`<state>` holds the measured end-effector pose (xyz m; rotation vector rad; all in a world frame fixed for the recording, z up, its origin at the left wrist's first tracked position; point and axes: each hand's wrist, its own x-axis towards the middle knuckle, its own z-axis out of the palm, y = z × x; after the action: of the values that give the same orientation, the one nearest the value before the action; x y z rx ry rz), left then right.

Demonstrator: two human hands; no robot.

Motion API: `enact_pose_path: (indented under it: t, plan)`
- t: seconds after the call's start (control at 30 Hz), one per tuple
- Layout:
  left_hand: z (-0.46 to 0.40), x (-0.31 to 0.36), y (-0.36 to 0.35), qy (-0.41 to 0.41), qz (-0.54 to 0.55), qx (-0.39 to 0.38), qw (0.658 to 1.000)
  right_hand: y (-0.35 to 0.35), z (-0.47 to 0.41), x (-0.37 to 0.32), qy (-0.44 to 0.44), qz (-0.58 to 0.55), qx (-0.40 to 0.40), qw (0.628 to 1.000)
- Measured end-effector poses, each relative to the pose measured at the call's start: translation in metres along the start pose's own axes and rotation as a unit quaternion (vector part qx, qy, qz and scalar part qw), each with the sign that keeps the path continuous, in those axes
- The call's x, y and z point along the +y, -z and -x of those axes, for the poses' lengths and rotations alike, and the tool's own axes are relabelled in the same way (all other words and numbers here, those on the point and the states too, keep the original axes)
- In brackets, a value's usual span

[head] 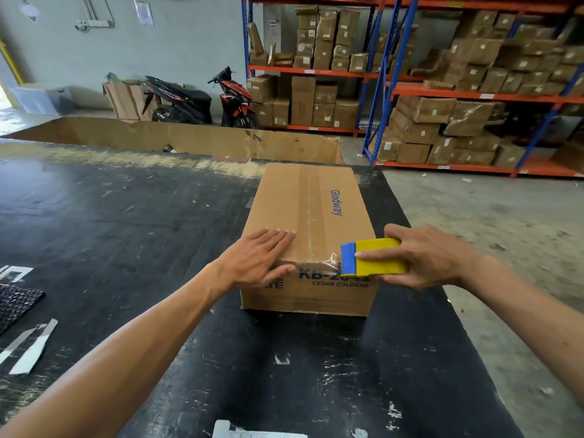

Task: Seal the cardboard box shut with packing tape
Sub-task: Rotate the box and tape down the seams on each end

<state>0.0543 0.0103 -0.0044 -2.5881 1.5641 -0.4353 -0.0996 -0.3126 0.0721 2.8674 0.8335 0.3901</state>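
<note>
box (303, 213) reads "glodway", "cedar cologne"; right hand (423, 257) grips tape dispenser (374, 257).

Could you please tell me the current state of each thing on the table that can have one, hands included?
cardboard box: flaps closed, clear tape along the top seam.
packing tape: stretched from the dispenser over the near top edge.
tape dispenser: held at the box's near edge.
left hand: flat, pressing the box top.
right hand: gripping the dispenser.
</note>
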Motion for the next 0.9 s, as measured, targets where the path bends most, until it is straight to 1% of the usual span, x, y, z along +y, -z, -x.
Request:
enact_pose_path:
  t: [0.07, 0.17, 0.23, 0.3, 0.37, 0.47, 0.7, 0.9]
  plan:
    - [-0.014, 0.013, 0.005, -0.019, -0.026, 0.024, 0.999, 0.003, -0.002, 0.000, 0.002, -0.010, -0.012, 1.000]
    - [-0.046, 0.035, 0.008, -0.068, -0.012, 0.055, 0.996, 0.002, -0.002, 0.001, 0.007, -0.010, -0.012, 1.000]
    - [-0.061, 0.043, 0.005, -0.086, -0.001, 0.028, 0.996, 0.001, -0.001, 0.002, 0.011, -0.001, 0.006, 1.000]
    - [-0.066, 0.045, -0.005, -0.076, 0.023, -0.025, 0.997, -0.001, 0.000, 0.000, 0.010, 0.013, 0.025, 1.000]
    - [-0.066, 0.044, -0.011, -0.062, 0.041, -0.043, 0.996, -0.003, 0.002, -0.002, 0.011, 0.033, 0.027, 0.999]
    - [-0.067, 0.042, -0.011, -0.059, 0.058, -0.048, 0.995, -0.007, 0.009, 0.003, 0.015, 0.028, 0.028, 0.999]
    - [-0.067, 0.041, -0.012, -0.064, 0.069, -0.028, 0.995, -0.003, 0.047, 0.026, 0.033, 0.021, 0.040, 0.998]
    - [-0.065, 0.040, -0.011, -0.062, 0.071, -0.030, 0.995, -0.013, 0.062, 0.043, 0.035, 0.010, 0.018, 0.999]
